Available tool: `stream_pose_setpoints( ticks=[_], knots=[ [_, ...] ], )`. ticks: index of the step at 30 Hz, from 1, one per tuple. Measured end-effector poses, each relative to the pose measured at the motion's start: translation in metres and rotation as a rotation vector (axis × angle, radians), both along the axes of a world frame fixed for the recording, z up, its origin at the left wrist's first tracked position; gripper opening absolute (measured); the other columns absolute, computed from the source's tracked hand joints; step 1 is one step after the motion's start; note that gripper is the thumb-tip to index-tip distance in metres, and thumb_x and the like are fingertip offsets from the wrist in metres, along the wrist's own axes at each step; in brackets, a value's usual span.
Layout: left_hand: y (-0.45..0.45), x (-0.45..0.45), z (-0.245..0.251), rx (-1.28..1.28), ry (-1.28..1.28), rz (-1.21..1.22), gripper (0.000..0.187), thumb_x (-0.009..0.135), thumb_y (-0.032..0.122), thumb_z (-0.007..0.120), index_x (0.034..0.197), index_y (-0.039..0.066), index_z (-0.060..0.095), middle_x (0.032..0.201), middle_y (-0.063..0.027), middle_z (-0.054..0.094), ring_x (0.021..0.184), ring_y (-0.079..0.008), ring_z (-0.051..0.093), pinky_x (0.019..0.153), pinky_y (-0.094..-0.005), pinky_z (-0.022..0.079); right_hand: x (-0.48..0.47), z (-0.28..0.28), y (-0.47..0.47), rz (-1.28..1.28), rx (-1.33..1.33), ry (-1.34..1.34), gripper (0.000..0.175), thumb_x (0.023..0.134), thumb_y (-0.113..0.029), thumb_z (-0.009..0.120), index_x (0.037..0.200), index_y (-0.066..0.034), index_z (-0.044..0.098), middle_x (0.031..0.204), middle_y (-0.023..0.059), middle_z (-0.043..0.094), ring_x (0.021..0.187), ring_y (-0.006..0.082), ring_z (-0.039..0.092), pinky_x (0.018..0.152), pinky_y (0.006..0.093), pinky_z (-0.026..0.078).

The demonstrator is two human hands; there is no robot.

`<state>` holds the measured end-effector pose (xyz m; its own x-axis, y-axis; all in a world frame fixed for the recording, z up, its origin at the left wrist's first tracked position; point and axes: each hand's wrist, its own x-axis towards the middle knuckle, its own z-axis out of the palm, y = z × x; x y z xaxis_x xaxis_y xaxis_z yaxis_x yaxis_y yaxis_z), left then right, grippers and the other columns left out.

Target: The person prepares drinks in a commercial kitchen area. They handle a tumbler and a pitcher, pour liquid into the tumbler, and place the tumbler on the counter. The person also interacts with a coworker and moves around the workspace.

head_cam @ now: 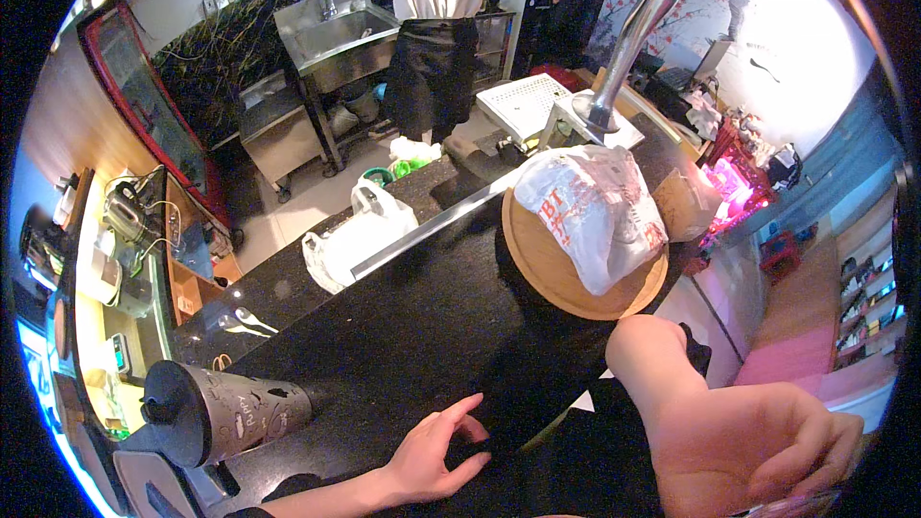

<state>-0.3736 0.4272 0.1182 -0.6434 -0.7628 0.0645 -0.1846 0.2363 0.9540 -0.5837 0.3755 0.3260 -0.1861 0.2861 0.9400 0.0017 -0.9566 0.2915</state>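
Observation:
My left hand (435, 450) hovers at the near edge of a black stone counter (388, 360). Its fingers are apart and nothing is in them. On the right, close to the camera, is my right hand (770, 446) with its fingers curled. A blurred clear edge shows below those fingers, and I cannot tell whether they hold it. Beyond the right wrist, a round wooden tray (536, 270) bears a printed white plastic bag (597, 208), with a brown paper-like container (683, 205) behind it. A grey patterned tumbler (252, 410) with a dark lid rests at left.
A chrome tap tower (626, 43) rises behind the bag, beside a white drip tray (522, 104). White spoons (248, 322) and a white plastic bag (367, 237) lie on the lower ledge. A person (435, 36) stands across the counter near a steel sink (338, 32).

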Motion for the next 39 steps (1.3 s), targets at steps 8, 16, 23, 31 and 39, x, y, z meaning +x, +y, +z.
stream_pose_setpoints(
  ticks=[8,16,23,31,39],
  knots=[
    [0.001,0.002,0.001,-0.009,0.005,0.008,0.081,0.086,0.017,0.078,0.153,0.002,0.033,0.105,-0.0093,0.068,0.099,-0.026,0.066,0.092,-0.0386,0.051,-0.05,-0.009,0.044,0.231,0.27,0.101,0.019,0.087,-0.004,0.069,0.106,-0.0087,0.067,0.11,0.0016,0.058,0.094,0.0124,0.057,0.059,0.0236,0.049],
    [0.003,0.001,-0.009,-0.012,-0.006,-0.011,0.082,0.086,0.013,0.078,0.152,0.0,0.032,0.106,-0.0121,0.067,0.1,-0.0252,0.067,0.095,-0.0381,0.051,-0.06,-0.011,0.06,0.277,0.377,0.19,0.011,0.081,0.002,0.071,0.09,-0.0049,0.069,0.098,0.0034,0.062,0.072,0.0123,0.063,0.049,0.0235,0.049],
    [-0.001,-0.002,-0.002,-0.039,-0.054,-0.03,0.081,0.085,0.011,0.078,0.152,0.0,0.034,0.103,-0.0129,0.067,0.1,-0.0259,0.067,0.097,-0.039,0.051,-0.059,-0.005,0.051,0.381,0.41,0.228,0.009,0.08,0.005,0.069,0.086,-0.0017,0.067,0.085,0.0013,0.062,0.065,0.0095,0.061,0.049,0.0206,0.046],
    [0.002,0.0,0.0,-0.041,-0.031,-0.01,0.08,0.086,0.01,0.078,0.152,-0.001,0.034,0.103,-0.0118,0.067,0.098,-0.0262,0.067,0.093,-0.0392,0.052,-0.051,-0.013,0.043,0.356,0.329,0.17,0.015,0.082,0.009,0.064,0.091,-0.0024,0.066,0.09,-0.0001,0.061,0.066,0.0074,0.059,0.05,0.0204,0.045],
    [0.001,-0.002,-0.003,-0.045,-0.008,-0.006,0.078,0.087,0.013,0.076,0.152,0.001,0.035,0.106,-0.0098,0.069,0.099,-0.0258,0.067,0.091,-0.0389,0.05,-0.05,-0.014,0.044,0.321,0.295,0.161,0.021,0.083,0.012,0.06,0.097,-0.0032,0.065,0.094,-0.0015,0.06,0.067,0.0052,0.057,0.052,0.0202,0.045]
  ],
)
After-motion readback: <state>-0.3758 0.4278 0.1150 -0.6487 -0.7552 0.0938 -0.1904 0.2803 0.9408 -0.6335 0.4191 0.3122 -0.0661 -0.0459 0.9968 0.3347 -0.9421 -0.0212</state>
